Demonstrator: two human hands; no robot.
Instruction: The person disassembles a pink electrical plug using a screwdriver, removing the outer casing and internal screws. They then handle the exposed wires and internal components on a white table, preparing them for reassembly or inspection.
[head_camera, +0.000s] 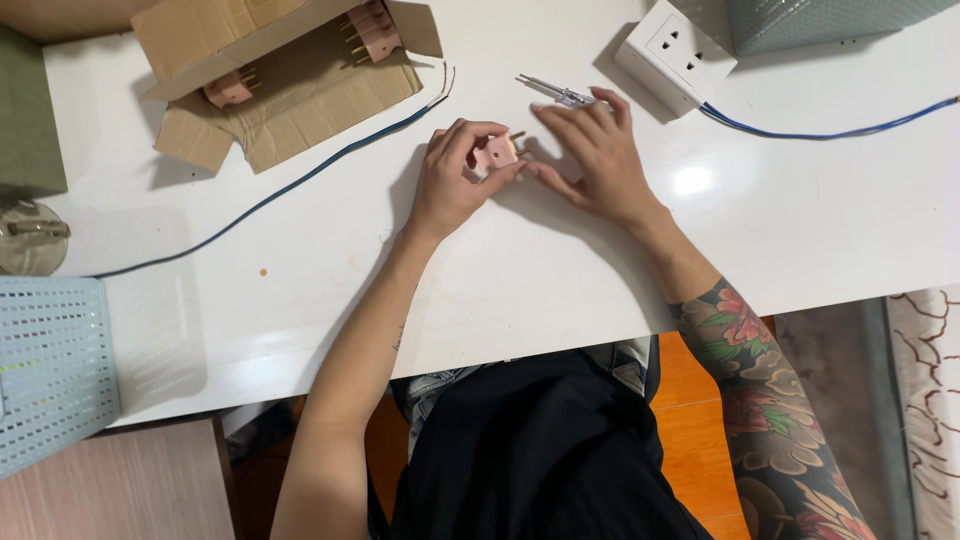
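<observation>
- Both hands meet at the centre of the smooth white table (560, 270), just above the middle of the view.
- The left hand (452, 180) curls around a small pink plug (497, 153), thumb and fingers pinching its blocky plastic body.
- Brass prongs poke out of the plug toward one o'clock, thin and shiny.
- The right hand (598, 150) lies flat beside it, fingers spread narrow, fingertips touching the plug's right edge; whether it grips anything, I cannot tell.
- Just past the right fingertips, at twelve o'clock, a slim screwdriver (553, 90) with a clear handle rests on the table.
- At one o'clock from the hands sits a boxy white socket block (676, 52), glossy, with a blue cord (830, 132) trailing off to three o'clock.
- At ten o'clock a torn, flattened brown cardboard box (290, 90) lies open, rough and creased, with more pink plugs (372, 30) on it, prongs showing.
- A thin dark-blue cable (270, 195) snakes from the box's edge down toward nine o'clock.
- At eight o'clock, a pale blue perforated basket (55, 365), a grid of small holes.
- A round clear lid (30, 238) sits at nine o'clock on the table's edge.
</observation>
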